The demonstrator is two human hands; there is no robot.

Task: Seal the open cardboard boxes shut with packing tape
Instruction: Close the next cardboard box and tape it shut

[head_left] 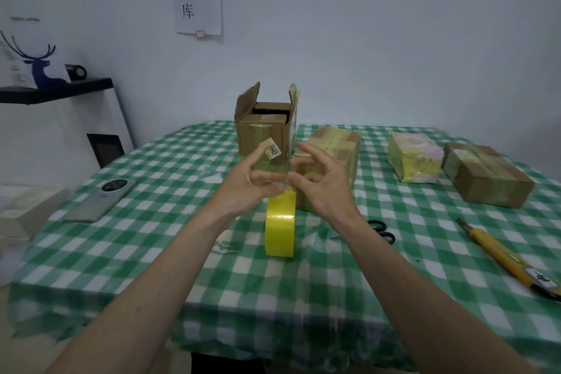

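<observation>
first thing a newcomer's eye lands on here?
Likely the two hands, left hand and right hand, raised mid-frame and stretching a clear strip of tape between their fingertips. Just below them the yellow tape roll stands on edge on the green checked tablecloth. Behind the hands, the open cardboard box stands upright with its flaps up.

Glossy yellow tape roll (280, 222), matt brown cardboard box (263, 133), checked cloth tablecloth (170, 252)

2 bare forearms, no sleeves, rings or watch.
</observation>
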